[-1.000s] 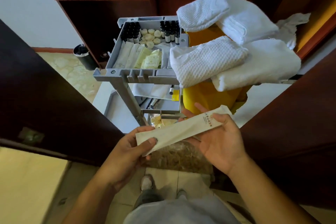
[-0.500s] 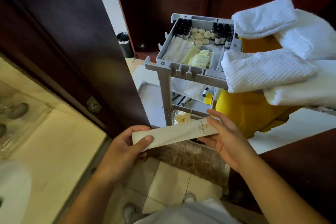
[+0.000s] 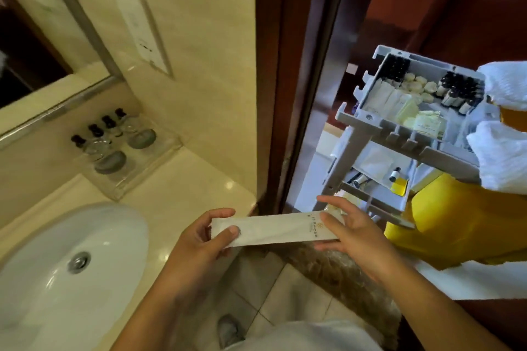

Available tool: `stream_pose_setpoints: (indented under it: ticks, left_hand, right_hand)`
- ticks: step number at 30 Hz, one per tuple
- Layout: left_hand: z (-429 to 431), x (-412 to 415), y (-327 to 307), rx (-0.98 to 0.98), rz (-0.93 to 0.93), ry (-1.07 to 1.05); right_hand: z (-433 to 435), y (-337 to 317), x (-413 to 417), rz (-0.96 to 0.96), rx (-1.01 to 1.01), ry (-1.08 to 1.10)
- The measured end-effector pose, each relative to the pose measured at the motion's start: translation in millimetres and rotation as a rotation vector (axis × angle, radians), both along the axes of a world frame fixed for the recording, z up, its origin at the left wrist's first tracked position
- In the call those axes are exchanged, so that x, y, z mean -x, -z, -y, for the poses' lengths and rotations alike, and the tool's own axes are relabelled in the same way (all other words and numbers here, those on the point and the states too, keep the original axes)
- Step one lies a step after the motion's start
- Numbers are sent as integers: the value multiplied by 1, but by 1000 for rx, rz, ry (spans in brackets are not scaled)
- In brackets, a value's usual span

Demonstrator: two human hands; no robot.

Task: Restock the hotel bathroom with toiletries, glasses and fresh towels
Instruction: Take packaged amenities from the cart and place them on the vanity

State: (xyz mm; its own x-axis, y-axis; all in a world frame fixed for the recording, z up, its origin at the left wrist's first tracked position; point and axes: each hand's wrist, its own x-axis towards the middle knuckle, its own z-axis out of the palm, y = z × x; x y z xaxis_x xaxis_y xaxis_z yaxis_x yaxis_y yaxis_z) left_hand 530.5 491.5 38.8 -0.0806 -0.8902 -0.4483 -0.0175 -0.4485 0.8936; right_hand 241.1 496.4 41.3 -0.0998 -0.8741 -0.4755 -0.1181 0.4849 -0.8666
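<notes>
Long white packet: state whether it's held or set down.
Held: left hand pinches one end of the packet, right hand grips the other.

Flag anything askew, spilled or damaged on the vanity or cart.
Nothing stands out. The clear tray holds bottles and glasses in tidy rows, the paper packet lies flat and intact between the left hand and right hand, and the cart supplies sit sorted.

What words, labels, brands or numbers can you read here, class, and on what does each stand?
None can be read.
White packet: gold print and logo, too blurred.
Wall panel: marks too blurred.
Yellow sachets on the cart: print too small.
</notes>
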Motion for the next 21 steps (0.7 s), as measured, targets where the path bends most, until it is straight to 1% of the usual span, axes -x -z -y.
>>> stream_pose_setpoints:
  ticks: [2, 5, 13, 15, 21]
  left_hand:
    - [-1, -30, 1, -3, -29, -51]
    - [-5, -72, 3, 8, -37, -114]
    - [-25, -164, 6, 18, -58, -328]
    - [-32, -181, 7, 14, -72, -390]
    - [-47, -217, 18, -10, -73, -581]
  right_hand:
    - [8, -1, -28, -35, -27, -86]
    - [20, -3, -73, -55, -31, -144]
    - [50, 10, -177, 48, -82, -220]
    - [55, 12, -199, 82, -95, -228]
    - [68, 13, -249, 109, -107, -349]
